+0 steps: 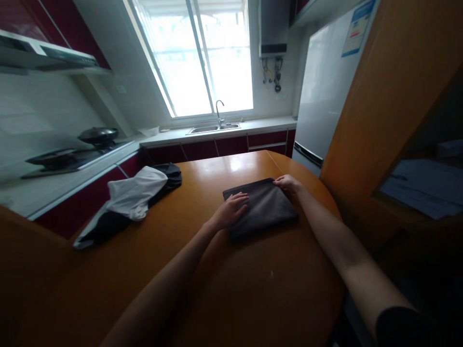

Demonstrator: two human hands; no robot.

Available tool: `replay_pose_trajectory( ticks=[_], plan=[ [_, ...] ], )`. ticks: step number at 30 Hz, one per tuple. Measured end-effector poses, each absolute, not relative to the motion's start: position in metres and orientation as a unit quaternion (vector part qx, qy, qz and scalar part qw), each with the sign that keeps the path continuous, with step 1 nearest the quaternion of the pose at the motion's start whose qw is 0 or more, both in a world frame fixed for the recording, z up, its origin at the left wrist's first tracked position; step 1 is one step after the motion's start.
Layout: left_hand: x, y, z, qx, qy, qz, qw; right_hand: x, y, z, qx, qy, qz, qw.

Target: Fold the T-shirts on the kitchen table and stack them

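A dark grey folded piece of cloth [265, 207], perhaps a garment, lies as a flat, roughly square bundle on the wooden table [202, 178]. My left hand [231, 210] rests on its left part, fingers stretched out over the fabric. At the far right corner, my right hand [287, 183] pinches the cloth's edge between thumb and fingers. Left of both hands, a crumpled heap of clothes lies by the table's far left edge: a white piece [139, 188] with black fabric [108, 226] beside it.
Beyond the table runs a counter with a sink [204, 129] and faucet [219, 113]. A stove with a wok [97, 135] and a pan [50, 156] stands at left. A fridge [321, 91] and an orange wooden panel [383, 96] bound the right side.
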State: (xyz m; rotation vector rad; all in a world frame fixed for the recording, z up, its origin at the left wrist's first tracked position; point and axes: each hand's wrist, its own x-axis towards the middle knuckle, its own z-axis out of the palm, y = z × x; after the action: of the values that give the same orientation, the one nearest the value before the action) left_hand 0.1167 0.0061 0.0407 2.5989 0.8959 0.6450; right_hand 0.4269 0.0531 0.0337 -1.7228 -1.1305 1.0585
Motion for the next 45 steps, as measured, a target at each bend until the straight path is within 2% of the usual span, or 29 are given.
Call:
replay_pose_trajectory(
  ticks=[6, 10, 14, 20, 27, 31, 35, 38, 45],
  plan=[
    [0.207, 0.017, 0.061, 0.947, 0.248, 0.165, 0.123, 0.433, 0.053, 0.036, -0.652, -0.429, 0.464, 0.419],
    [0.261, 0.009, 0.044, 0.955, 0.269, 0.050, 0.114, 0.435, 0.051, 0.035, -0.636, -0.426, 0.477, 0.433],
    [0.278, -0.001, 0.028, 0.947, 0.301, 0.028, 0.105, 0.440, 0.053, 0.028, -0.622, -0.422, 0.484, 0.448],
    [0.279, -0.005, 0.023, 0.943, 0.314, 0.059, 0.091, 0.444, 0.062, 0.021, -0.621, -0.435, 0.479, 0.443],
    [0.283, -0.019, 0.014, 0.945, 0.317, 0.065, 0.050, 0.439, 0.075, 0.010, -0.664, -0.445, 0.403, 0.446],
    [0.276, -0.022, 0.024, 0.945, 0.310, 0.072, 0.068, 0.439, 0.078, 0.007, -0.675, -0.451, 0.389, 0.435],
    [0.241, 0.007, 0.050, 0.950, 0.282, 0.088, 0.104, 0.441, 0.079, 0.004, -0.676, -0.464, 0.383, 0.426],
    [0.202, 0.043, 0.056, 0.922, 0.361, 0.109, 0.084, 0.441, 0.079, 0.001, -0.677, -0.472, 0.375, 0.422],
    [0.166, 0.073, 0.014, 0.899, 0.429, 0.065, 0.052, 0.440, 0.078, -0.001, -0.698, -0.500, 0.329, 0.392]
  ],
)
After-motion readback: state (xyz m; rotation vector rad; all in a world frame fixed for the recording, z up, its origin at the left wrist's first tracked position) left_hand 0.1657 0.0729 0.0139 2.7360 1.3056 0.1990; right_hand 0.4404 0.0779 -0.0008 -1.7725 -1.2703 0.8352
